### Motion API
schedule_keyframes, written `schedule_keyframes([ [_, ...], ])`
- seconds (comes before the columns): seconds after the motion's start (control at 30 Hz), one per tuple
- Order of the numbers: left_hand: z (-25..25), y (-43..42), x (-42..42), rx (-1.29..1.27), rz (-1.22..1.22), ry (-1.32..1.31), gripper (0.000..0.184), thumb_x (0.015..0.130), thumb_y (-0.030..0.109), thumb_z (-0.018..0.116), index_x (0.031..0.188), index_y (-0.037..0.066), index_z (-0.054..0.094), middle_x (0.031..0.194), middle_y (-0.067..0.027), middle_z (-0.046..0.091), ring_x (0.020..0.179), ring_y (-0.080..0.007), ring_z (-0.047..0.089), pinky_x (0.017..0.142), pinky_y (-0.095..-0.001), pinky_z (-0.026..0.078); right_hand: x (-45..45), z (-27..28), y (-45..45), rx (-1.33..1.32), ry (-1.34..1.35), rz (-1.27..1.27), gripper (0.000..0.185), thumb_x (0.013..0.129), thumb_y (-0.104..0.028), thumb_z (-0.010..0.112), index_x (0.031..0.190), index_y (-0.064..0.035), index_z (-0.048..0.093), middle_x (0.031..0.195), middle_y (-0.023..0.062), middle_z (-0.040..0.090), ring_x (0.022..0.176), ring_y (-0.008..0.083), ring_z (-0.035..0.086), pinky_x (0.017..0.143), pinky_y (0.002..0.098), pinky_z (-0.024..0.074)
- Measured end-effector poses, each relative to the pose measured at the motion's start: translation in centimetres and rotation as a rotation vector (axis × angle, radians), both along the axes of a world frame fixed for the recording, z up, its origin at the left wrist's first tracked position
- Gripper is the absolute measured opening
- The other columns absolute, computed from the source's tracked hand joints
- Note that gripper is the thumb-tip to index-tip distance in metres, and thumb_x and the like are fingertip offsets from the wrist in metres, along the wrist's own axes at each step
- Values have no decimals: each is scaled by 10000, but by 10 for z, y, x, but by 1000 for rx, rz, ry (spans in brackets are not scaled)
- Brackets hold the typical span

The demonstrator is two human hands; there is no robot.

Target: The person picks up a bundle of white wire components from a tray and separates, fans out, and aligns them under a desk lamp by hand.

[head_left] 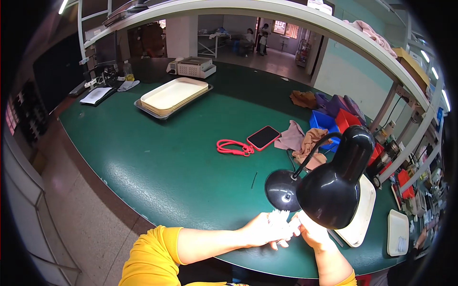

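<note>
Under the glare of a black desk lamp (329, 190), my left hand (257, 230) is closed around a bundle of thin white pieces (279, 220). Their tips stick up in a ragged fringe; the light is too strong to show what they are. My right hand (312, 232) meets the bundle from the right, with its fingers bent and pinching at that side. Part of this hand lies close beneath the lamp shade. Both hands are held above the near edge of the green table (191, 167), just in front of the lamp's round base (281, 188).
A phone (264, 137) with a red strap (234, 147) lies beyond the lamp. Cloths (292, 136) and blue bins (324, 122) stand to its right. Stacked cream trays (174, 94) sit farther back. Partly behind the lamp is another tray (365, 209). A shelf frame (238, 5) arches overhead.
</note>
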State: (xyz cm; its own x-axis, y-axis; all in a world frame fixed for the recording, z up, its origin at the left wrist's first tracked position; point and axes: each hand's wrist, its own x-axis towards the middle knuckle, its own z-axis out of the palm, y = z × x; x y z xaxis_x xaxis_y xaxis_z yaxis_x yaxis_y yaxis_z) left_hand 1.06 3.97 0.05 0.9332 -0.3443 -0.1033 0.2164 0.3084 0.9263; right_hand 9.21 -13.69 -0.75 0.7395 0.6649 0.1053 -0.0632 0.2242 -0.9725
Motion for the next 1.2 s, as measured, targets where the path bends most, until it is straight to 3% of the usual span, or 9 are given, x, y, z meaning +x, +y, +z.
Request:
schedule_keyframes([
  [0.13,-4,0,2,4,9,0,231,827,166,642,984,-2,628,938,-81,631,756,-138,634,543,-214,522,4,-5,-3,-16,-42,66,244,924,-208,477,817,1,544,707,91,578,558,133,513,523,247,413],
  [0.27,-1,2,2,2,27,-20,227,827,153,639,983,-11,622,904,-94,632,757,-154,642,543,-224,528,10,-29,-10,-62,-154,-23,155,876,-154,561,839,-4,574,697,65,583,580,110,526,529,229,422],
  [0.33,-3,2,2,-5,35,-14,227,827,147,637,985,-15,616,881,-98,632,757,-162,646,543,-229,531,-2,5,-2,-225,-265,-5,113,849,-119,595,851,-6,590,692,56,585,591,99,534,530,220,428],
  [0.43,-7,2,3,-3,30,16,232,825,146,640,986,-18,608,848,-97,630,756,-170,650,543,-237,534,-1,9,0,-169,-298,39,85,817,-81,625,856,-6,611,690,53,590,596,93,542,529,208,433],
  [0.53,2,2,2,2,52,-6,235,822,154,647,981,-15,606,843,-90,628,756,-169,649,542,-238,533,-3,11,4,-81,-129,6,89,818,-91,622,843,-6,620,702,53,599,590,96,543,527,210,439],
  [0.73,-6,3,3,3,46,9,245,822,155,646,1000,-6,601,871,-94,629,758,-170,650,545,-237,534,1,3,-1,-156,-190,-21,98,820,-95,619,839,1,627,706,56,606,612,103,558,554,212,458],
  [0.93,-4,4,3,-35,44,-37,242,823,145,642,1010,-3,603,888,-98,634,751,-169,652,545,-235,534,-2,12,3,-79,-63,39,128,810,-108,642,850,14,630,723,63,614,637,106,567,571,213,463],
  [1.2,3,4,1,-19,38,14,245,819,140,643,984,-38,607,850,-112,642,727,-173,652,545,-240,542,4,-3,-2,-202,-384,2,183,806,-77,651,952,16,593,740,58,604,654,115,571,597,238,477],
])
